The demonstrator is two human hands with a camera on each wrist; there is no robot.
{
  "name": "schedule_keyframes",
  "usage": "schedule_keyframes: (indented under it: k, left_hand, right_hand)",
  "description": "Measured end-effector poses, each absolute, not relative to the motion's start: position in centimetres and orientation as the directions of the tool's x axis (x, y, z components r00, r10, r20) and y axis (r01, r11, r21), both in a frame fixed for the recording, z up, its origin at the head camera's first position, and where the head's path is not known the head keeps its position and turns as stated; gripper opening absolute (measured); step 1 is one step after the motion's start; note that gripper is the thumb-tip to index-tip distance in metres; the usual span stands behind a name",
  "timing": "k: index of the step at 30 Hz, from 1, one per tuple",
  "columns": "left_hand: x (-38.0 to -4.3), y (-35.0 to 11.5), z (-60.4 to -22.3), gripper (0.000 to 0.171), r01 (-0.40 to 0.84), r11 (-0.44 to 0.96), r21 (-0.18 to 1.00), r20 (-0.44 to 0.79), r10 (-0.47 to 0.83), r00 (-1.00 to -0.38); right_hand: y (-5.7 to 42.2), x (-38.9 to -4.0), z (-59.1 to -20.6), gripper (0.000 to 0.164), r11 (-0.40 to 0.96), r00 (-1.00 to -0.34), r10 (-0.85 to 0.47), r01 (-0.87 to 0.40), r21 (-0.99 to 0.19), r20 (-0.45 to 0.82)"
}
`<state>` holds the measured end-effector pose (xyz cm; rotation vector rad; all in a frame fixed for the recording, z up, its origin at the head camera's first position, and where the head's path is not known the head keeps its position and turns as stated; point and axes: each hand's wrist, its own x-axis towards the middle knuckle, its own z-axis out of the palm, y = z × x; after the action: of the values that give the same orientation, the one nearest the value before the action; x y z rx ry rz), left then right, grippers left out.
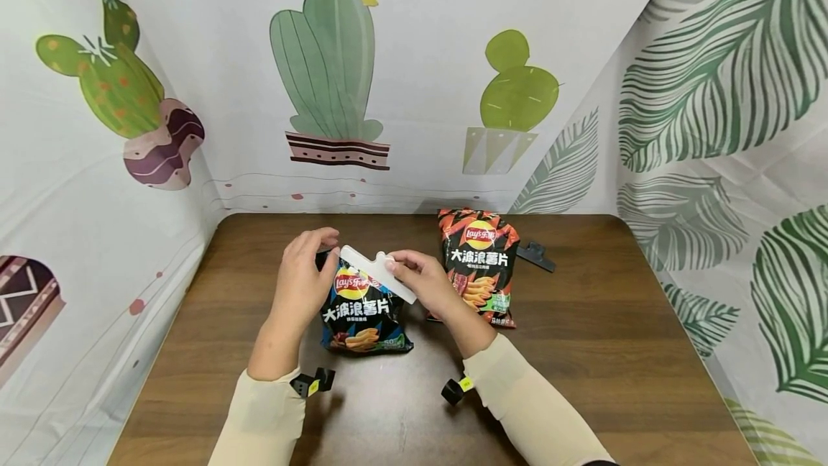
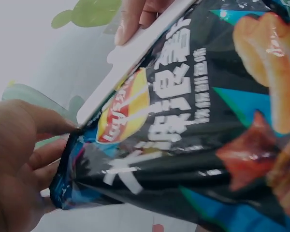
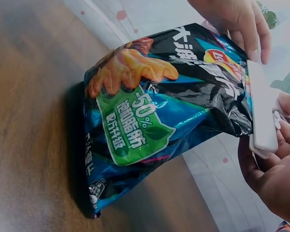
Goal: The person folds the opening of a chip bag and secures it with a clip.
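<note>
A black and blue Lay's chip bag (image 1: 362, 326) stands on the table, leaning back a little. Across its top edge lies a long white bag clip (image 1: 371, 270), slanting down to the right. My right hand (image 1: 427, 282) pinches the clip's handle between thumb and fingers. At the bag's upper left corner is my left hand (image 1: 300, 279), its thumb by the clip's end. In the left wrist view, this hand (image 2: 19, 164) holds the bag corner, with fingers behind the film. The right wrist view shows the clip (image 3: 262, 106) along the bag's gathered top.
Just to the right stands a red and black Lay's bag (image 1: 479, 265). A black clip (image 1: 537, 256) lies behind its right side. Beyond the wooden table (image 1: 601, 322) hangs a white backdrop cloth (image 1: 427, 78) printed with cacti and leaves.
</note>
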<state>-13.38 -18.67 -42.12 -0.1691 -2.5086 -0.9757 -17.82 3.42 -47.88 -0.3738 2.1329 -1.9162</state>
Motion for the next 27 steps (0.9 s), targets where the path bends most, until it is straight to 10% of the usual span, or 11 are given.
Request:
schedule_keyframes:
  k: [10, 27]
  left_hand:
    - [-12.5, -19.7, -46.5, 0.09, 0.074, 0.433, 0.898, 0.243, -0.349, -0.905]
    - [-11.2, -18.7, -51.6, 0.057, -0.08, 0.221, 0.972, -0.033, -0.211, -0.977]
  right_hand:
    - [3.5, -17.8, -48.5, 0.031, 0.027, -0.952, -0.299, 0.056, -0.998, -0.061]
    - [3.2, -17.8, -49.3, 0.032, -0.007, -0.963, -0.234, 0.141, -0.99, -0.135]
